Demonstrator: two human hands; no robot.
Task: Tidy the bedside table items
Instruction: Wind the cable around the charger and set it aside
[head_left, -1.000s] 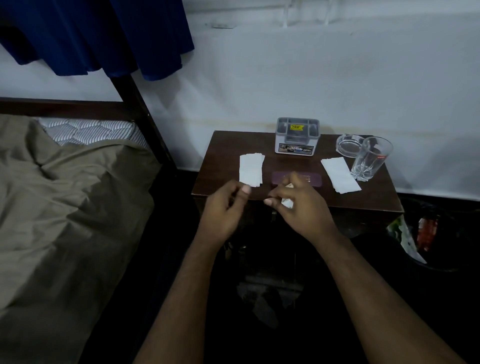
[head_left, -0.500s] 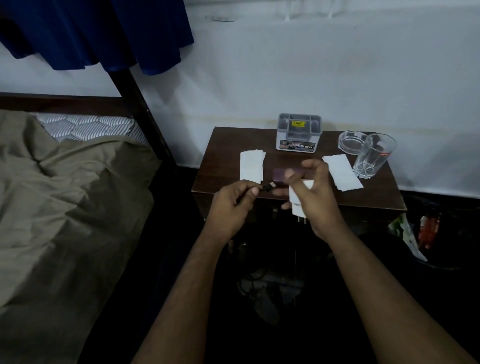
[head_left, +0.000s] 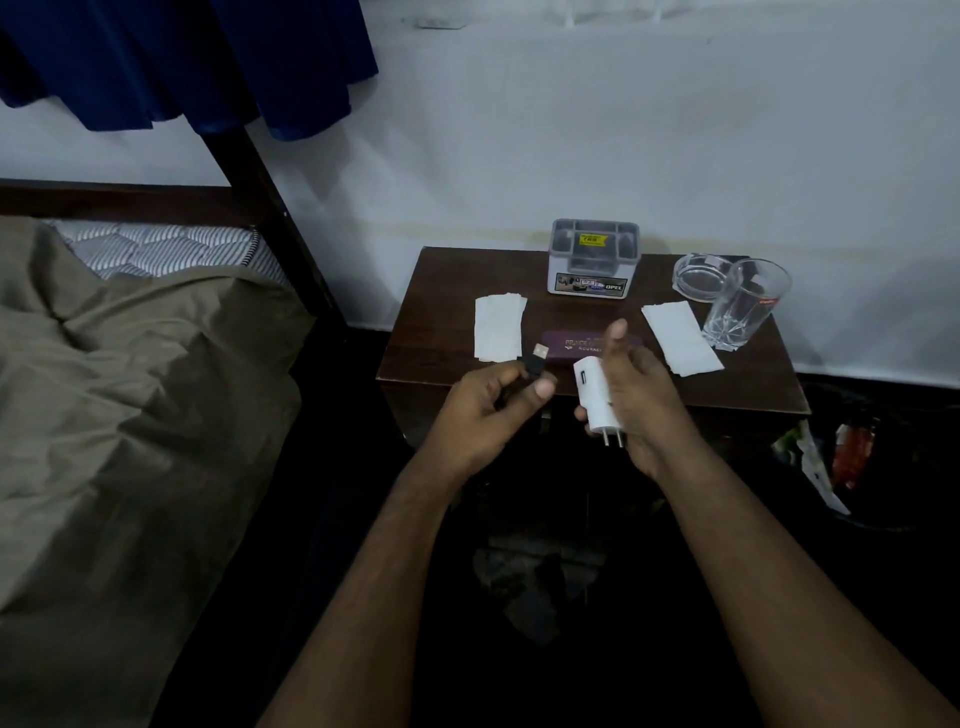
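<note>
My left hand (head_left: 488, 410) pinches a black USB cable plug (head_left: 535, 361), metal tip pointing up and right, just in front of the brown bedside table (head_left: 727, 389). My right hand (head_left: 641, 400) holds a white charger adapter (head_left: 595, 397), pins down, its port facing the plug a short gap away. On the table lie two folded white tissues (head_left: 498, 326) (head_left: 680, 338), a dark purple case (head_left: 571, 347), a grey compartment organizer (head_left: 594, 258), a glass ashtray (head_left: 698, 275) and a clear drinking glass (head_left: 745, 306).
A bed with an olive sheet (head_left: 130, 415) and a dark frame post (head_left: 265, 208) fills the left. Blue cloth (head_left: 182, 57) hangs above it. A dark bin with wrappers (head_left: 857, 452) stands right of the table. The floor below my arms is dark.
The plug has come out of the adapter. My left hand drew the cable end left, and my right hand turned the adapter so its port shows. The view also shifted slightly.
</note>
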